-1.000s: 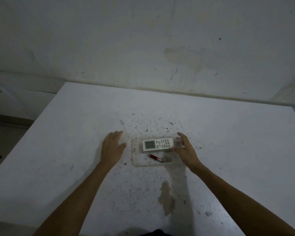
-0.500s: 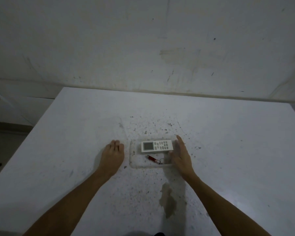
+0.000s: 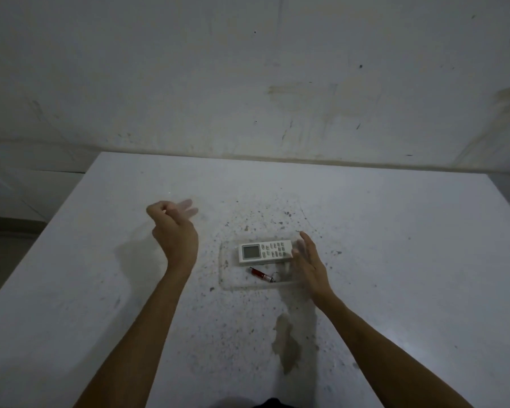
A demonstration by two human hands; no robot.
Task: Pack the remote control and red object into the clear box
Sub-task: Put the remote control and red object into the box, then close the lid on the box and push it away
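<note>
The clear box (image 3: 227,282) lies low on the white table, right of centre. Inside it the white remote control (image 3: 265,252) lies crosswise with its screen to the left. The small red object (image 3: 259,273), which has a metal ring on its right end, lies just in front of the remote. My right hand (image 3: 309,262) stands on edge with fingers apart at the box's right end, beside the remote. My left hand (image 3: 173,231) is raised left of the box, thumb and fingers pinched on a barely visible clear lid (image 3: 139,248); its fingertips are blurred.
The white table (image 3: 395,260) is speckled with dark spots around the box, and a brown stain (image 3: 286,343) lies in front of it. A stained wall (image 3: 248,83) runs behind the table's far edge. The floor drops away on the left.
My left hand has lifted off the table and closed into a pinch. My right hand has tilted up onto its edge at the box's right end. Remote and red object have stayed put.
</note>
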